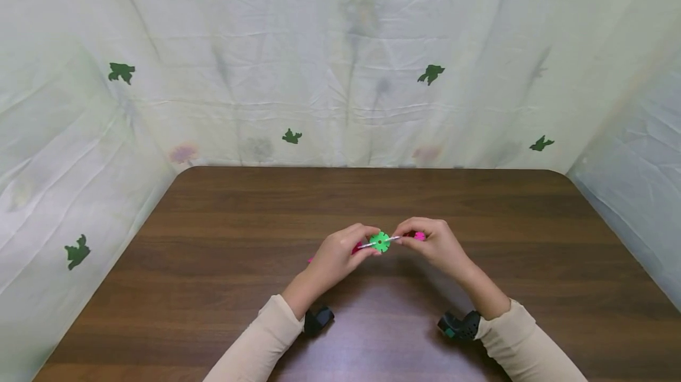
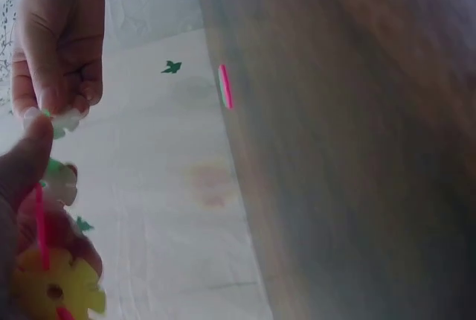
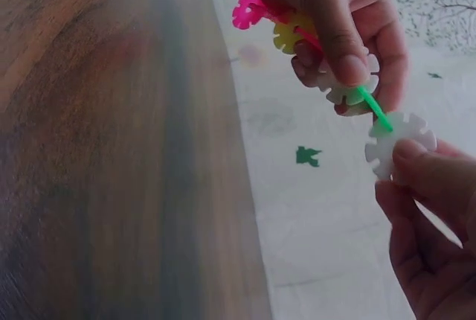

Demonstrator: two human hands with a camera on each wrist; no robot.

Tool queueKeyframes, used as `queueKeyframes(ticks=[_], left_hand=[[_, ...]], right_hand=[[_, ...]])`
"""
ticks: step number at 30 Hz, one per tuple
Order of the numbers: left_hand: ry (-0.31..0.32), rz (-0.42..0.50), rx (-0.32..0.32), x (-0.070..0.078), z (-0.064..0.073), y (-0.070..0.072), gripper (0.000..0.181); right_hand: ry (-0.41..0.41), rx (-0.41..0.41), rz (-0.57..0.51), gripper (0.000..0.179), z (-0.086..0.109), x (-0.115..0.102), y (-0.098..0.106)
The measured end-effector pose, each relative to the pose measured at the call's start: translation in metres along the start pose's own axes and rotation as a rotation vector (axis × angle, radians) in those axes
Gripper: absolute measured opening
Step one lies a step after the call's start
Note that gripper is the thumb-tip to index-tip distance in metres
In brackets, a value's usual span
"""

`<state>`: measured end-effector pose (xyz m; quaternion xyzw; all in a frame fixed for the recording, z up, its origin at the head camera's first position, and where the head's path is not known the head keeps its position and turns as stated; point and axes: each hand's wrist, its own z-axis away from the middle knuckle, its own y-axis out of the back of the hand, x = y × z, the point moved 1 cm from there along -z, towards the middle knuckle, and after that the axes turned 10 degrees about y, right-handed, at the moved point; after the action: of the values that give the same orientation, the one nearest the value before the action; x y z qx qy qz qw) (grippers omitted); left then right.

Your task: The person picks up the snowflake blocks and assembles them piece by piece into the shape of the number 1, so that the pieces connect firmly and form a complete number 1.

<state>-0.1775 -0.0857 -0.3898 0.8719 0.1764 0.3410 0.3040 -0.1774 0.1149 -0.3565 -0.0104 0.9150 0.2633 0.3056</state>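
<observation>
Left hand (image 1: pixel 339 249) and right hand (image 1: pixel 437 245) pinch white discs (image 3: pixel 407 131); we should keep the green disc (image 1: pixel 380 237) square between them

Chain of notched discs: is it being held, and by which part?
Yes: the left hand pinches one white disc, and the right hand pinches the second white disc by its edge; the green disc sits between.
</observation>
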Motion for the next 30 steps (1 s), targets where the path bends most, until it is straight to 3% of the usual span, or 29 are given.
queueKeyframes(ticks=[5,21,30], left_hand=[[-0.001,-0.001,-0.02,0.0,0.0,0.001,0.035],[0.04,-0.049,-0.033,-0.004,-0.001,0.006,0.037],[0.022,-0.091,-0.067,0.002,-0.002,0.005,0.039]], right_hand=[[0.02,0.005,-0.009,0.014,0.001,0.0,-0.003],[-0.088,-0.009,-0.007,0.016,-0.001,-0.006,0.0],[-0.207,-0.009,-0.028,0.014,0.011,0.021,-0.006]])
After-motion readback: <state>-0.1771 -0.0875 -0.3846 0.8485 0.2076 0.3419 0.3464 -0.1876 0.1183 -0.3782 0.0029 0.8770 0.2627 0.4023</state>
